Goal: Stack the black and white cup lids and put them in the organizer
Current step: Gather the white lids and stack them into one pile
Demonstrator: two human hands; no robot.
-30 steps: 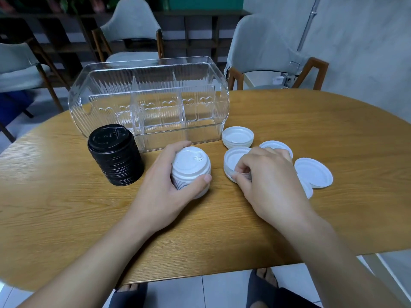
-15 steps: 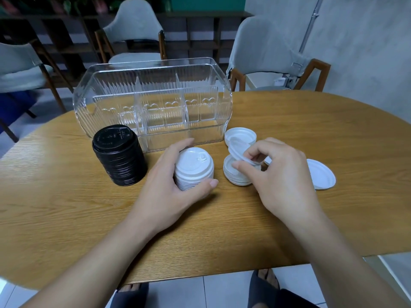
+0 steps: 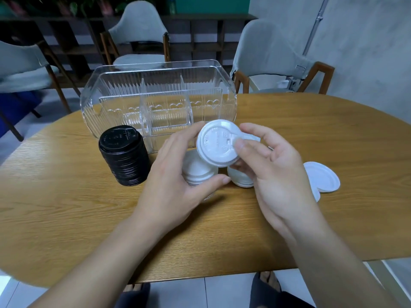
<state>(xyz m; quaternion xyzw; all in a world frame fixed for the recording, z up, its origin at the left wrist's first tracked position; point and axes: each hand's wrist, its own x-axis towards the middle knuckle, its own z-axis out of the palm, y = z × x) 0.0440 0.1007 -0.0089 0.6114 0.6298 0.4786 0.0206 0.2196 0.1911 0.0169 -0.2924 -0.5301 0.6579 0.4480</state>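
My right hand (image 3: 273, 174) pinched a round white lid (image 3: 216, 146), tilted. My left hand (image 3: 178, 178) gripped the white stack (image 3: 198, 172).

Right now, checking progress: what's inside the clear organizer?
No lids show through the organizer, only its clear dividers. Its lower right front corner is covered by the raised white lid.

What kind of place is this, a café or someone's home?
Probably a café or a shared dining space, though I can't be sure. Stacked black takeaway cup lids sit on a large oval wooden table, several matching upholstered chairs stand around, and dark open shelving lines the back.
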